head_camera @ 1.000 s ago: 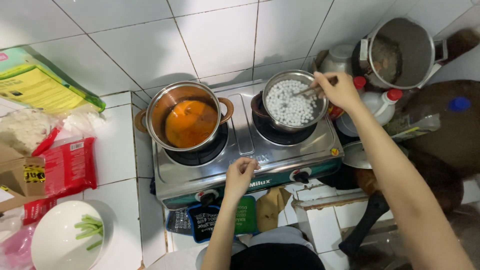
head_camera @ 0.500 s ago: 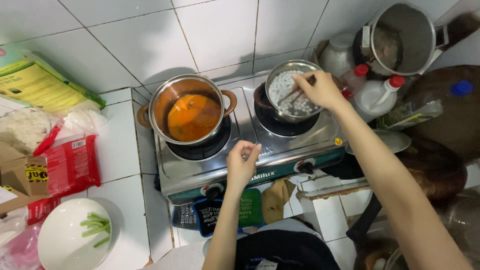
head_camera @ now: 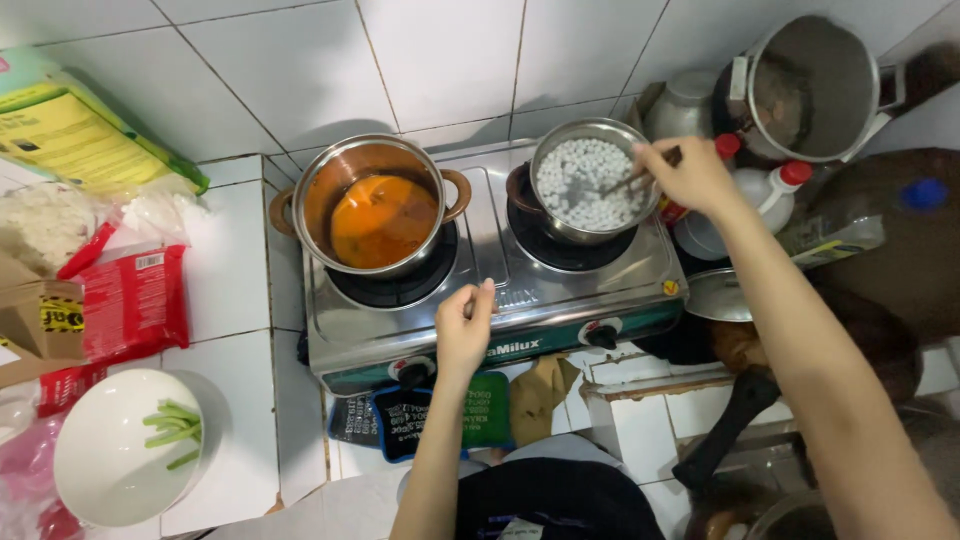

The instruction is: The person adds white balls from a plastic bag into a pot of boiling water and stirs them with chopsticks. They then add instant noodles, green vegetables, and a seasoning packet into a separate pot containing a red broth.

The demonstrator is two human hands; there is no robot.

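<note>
A two-burner steel stove stands on a white tiled counter. On its right burner sits a small pot full of little white balls in water. My right hand holds a spoon dipped into that pot. On the left burner a bigger steel pot with two brown handles holds orange liquid. My left hand rests with loosely curled fingers on the stove's front edge, holding nothing, just above the left knob.
A white bowl with green stalks sits at the lower left. Red packets, a cardboard box and a green-yellow packet lie on the left counter. Right of the stove are a large steel pot, red-capped bottles and a lid.
My right hand has shifted with the spoon inside the small pot of white balls. My left hand has moved up slightly onto the stove's front edge.
</note>
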